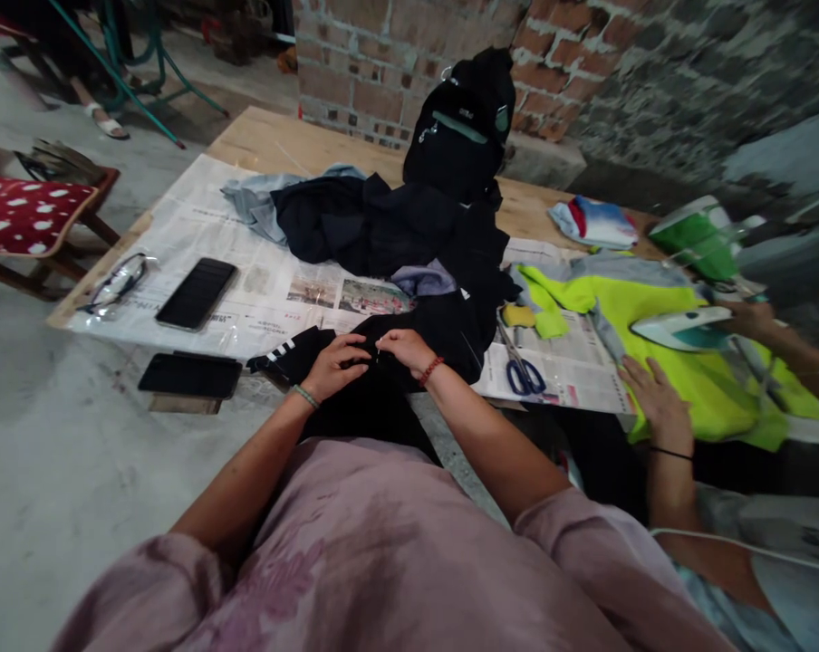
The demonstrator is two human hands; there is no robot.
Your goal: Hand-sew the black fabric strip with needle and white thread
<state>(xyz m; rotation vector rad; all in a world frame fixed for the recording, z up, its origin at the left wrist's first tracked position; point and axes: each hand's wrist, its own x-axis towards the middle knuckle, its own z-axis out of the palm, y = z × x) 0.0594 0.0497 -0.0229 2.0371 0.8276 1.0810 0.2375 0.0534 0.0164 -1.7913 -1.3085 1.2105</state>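
Note:
A black garment [445,328] with white stripes at one end lies over the table's front edge and my lap. My left hand [338,364] grips its cloth, fingers curled with thumb and fingertips close together. Just to the right, my right hand [409,351] is closed in a pinch above the same cloth. Something thin and pale shows at its fingertips, too small to name for certain. Scissors [524,373] with dark blue handles lie right of the garment, beside a small yellow object [518,316].
Newspaper [260,299] covers the wooden table. Two phones, one on the table [197,293] and one [190,376] by its front edge, and glasses [117,279] are left. Behind are dark clothes [334,222] and a black backpack [454,136]. Right, another person irons a yellow garment [606,290] with an iron [681,328].

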